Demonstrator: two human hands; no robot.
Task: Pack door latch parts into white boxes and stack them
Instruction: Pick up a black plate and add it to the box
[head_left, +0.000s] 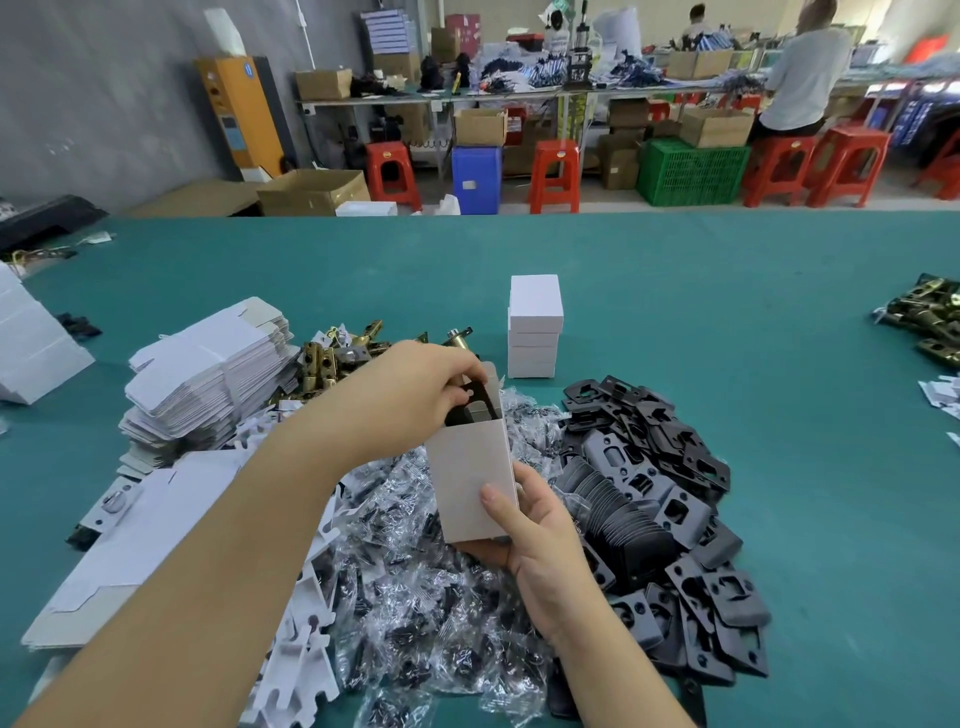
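Note:
My right hand (540, 540) grips the bottom of an open white box (470, 478), thumb on its front face, held above the parts piles. My left hand (415, 389) is at the box's open top, fingers pinching a dark latch part (475, 402) that sits partly inside the box. Behind stands a stack of closed white boxes (535, 327). Black strike plates (665, 499) lie heaped to the right. Clear bags of small black parts (426, 587) spread under my hands. Brass latch bolts (332, 358) lie behind my left hand.
Flat unfolded box blanks (208, 374) are stacked at the left, with white card inserts (301, 660) near the front. More brass latches (930, 322) lie at the right edge of the green table (727, 291). Stools, crates and a person stand beyond the table.

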